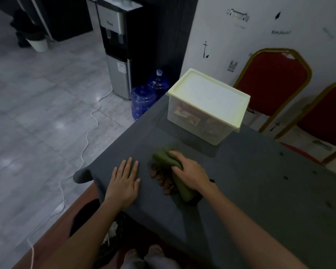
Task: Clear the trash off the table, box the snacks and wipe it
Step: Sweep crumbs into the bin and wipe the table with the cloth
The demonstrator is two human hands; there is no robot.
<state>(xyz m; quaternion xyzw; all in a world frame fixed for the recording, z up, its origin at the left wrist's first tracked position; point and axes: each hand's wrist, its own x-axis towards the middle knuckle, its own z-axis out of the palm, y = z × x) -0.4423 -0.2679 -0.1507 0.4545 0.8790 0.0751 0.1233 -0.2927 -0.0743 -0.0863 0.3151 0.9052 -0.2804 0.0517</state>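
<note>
1. A person stands at a table with a dark grey cloth cover on it.
2. The left hand lies flat on the grey cover, palm down, with all its fingers spread wide. It holds nothing.
3. The right hand presses down on a folded green rag. Its fingers curl over the top of the rag, and the rag sticks out in front of and behind the hand.
4. A little heap of brown crumbs sits between the two hands, touching the left side of the rag (the bits are too blurry to tell what they are).
5. A see-through plastic snack box stands on the table, farther from the person than the rag, near the table's far corner. Its pale yellow lid is on. Snack packets show through the wall of the box.
6. A few small dark specks lie on the grey cover, well to the right of the rag.
7. Two red chairs with gold frames stand past the table, to the right of the box, by the white wall.
8. A water cooler stands on the tiled floor, far to the left of the box. Two blue water jugs sit on the floor between the cooler and the table's corner.
9. A white cord snakes over the floor, left of the table.
</note>
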